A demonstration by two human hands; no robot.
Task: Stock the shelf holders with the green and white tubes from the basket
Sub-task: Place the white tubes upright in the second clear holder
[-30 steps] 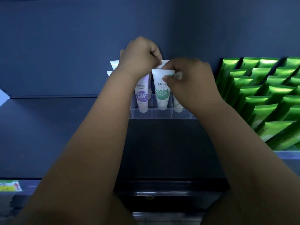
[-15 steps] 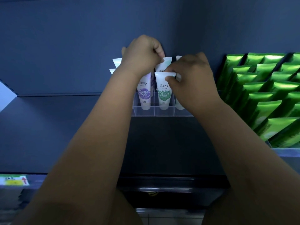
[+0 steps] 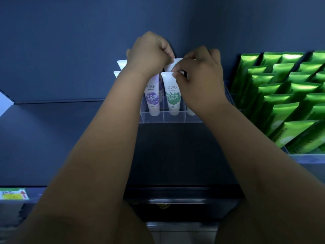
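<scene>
A clear acrylic holder (image 3: 158,118) stands on the dark shelf. In its front row a green and white tube (image 3: 172,95) stands cap down beside a purple and white tube (image 3: 152,97). More white tubes rise behind them, mostly hidden by my hands. My right hand (image 3: 198,76) pinches the top edge of the front green and white tube. Over the back row, my left hand (image 3: 149,53) has its fingers curled at the top of a rear white tube (image 3: 173,65). The basket is out of view.
Rows of shiny green tubes (image 3: 281,106) fill a clear tray on the right. A dark shelf board (image 3: 52,101) runs left of the holder. A yellow price label (image 3: 13,194) sits on the lower shelf edge at left.
Both hands stay at the tube tops with only small shifts. The rear white tube top between my hands now shows more.
</scene>
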